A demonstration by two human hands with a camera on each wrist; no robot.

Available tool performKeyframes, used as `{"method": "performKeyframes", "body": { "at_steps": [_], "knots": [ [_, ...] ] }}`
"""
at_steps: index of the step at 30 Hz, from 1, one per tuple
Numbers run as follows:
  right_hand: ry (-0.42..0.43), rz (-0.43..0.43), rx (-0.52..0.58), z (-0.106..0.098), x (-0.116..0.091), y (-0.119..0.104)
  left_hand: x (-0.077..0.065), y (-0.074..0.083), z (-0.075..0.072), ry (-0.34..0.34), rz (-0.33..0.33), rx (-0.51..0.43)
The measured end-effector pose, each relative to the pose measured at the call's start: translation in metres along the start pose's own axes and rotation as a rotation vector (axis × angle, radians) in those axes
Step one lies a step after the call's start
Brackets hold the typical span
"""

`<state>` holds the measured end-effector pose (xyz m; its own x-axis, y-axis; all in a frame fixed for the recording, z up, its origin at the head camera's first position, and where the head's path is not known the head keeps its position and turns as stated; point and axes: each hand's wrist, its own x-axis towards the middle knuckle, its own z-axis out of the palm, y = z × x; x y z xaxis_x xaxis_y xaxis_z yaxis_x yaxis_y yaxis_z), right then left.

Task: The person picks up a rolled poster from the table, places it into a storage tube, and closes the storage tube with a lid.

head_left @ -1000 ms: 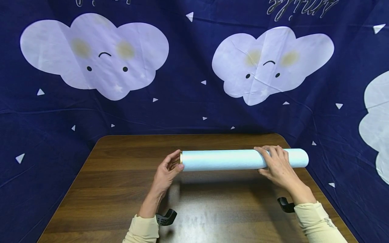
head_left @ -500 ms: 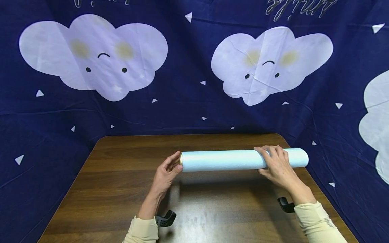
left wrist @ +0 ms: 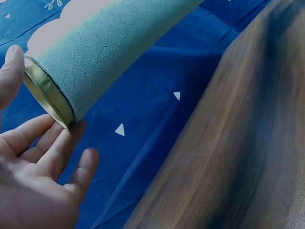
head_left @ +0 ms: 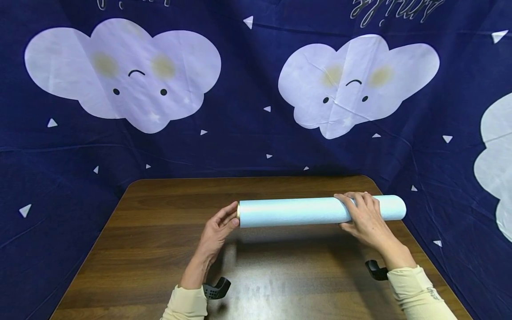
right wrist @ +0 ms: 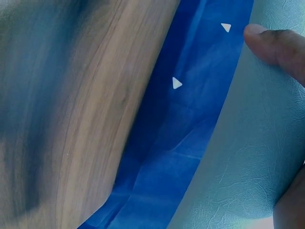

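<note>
A long light-blue cardboard tube is held level above the wooden table, its shadow falling below it. My left hand pinches its left end, thumb on one side and fingertips on the other. In the left wrist view that end carries a gold metal rim, with the thumb and fingertips right at its edge. Toward the right end, my right hand grips the tube from above with fingers spread over it. The right wrist view shows the crinkled blue surface close up.
The brown wooden table has rounded far corners. Behind it hangs a dark blue cloth printed with white clouds and small triangles. A black wrist device sits at the left wrist, another black one at the right.
The left hand and the tube's left end have dropped very slightly. The right hand has kept its place and its grip.
</note>
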<state>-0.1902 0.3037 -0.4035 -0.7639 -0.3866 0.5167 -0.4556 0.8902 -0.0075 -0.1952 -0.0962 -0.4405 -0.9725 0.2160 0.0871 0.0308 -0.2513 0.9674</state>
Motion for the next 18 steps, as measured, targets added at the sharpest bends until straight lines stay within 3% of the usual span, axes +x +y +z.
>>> {"method": "performKeyframes", "body": {
  "at_steps": [18],
  "knots": [
    [0.027,-0.035,-0.035,0.0005,0.0027,-0.0015,0.0018,-0.0049,0.0028,0.042,0.034,0.050]
  ]
}}
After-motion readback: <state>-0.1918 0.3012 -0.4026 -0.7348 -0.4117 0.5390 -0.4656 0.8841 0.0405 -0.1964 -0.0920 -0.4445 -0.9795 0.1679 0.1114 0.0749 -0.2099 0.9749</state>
